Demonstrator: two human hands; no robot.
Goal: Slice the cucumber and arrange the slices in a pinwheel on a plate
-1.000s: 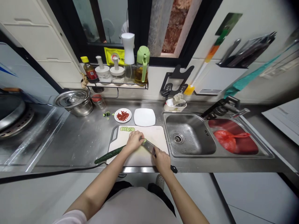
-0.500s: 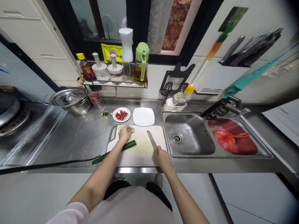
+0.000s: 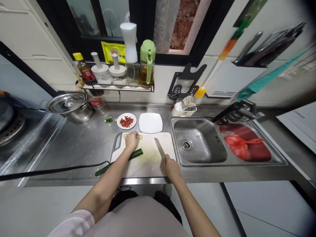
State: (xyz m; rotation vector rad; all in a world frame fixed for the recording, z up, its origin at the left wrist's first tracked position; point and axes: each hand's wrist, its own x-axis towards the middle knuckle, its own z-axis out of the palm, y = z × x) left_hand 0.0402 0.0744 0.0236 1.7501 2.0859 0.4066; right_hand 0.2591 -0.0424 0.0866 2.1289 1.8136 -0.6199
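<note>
At the top of the white cutting board (image 3: 148, 168), my left hand (image 3: 132, 140) is closed, fingertips pinched at a thin cucumber slice (image 3: 140, 137). More pale slices (image 3: 125, 135) show just left of that hand, partly covered by it. Beneath my left forearm lies a dark green cucumber (image 3: 136, 153), its cut end pointing right and its middle hidden. My right hand (image 3: 172, 167) is wrapped round the handle of a kitchen knife (image 3: 160, 146), whose blade lies low over the board, pointing up and left.
Behind the board stand a white plate (image 3: 150, 122) and a small plate of chopped red pieces (image 3: 121, 125). Cucumber scraps (image 3: 108, 120) lie to their left, near a lidded steel pot (image 3: 82, 113). A double sink (image 3: 209, 154) is on the right, with a red bag (image 3: 236, 146).
The camera view has shifted slightly. My left hand stays at the slices with its fingers turned a little; my right hand and the knife have hardly moved.
</note>
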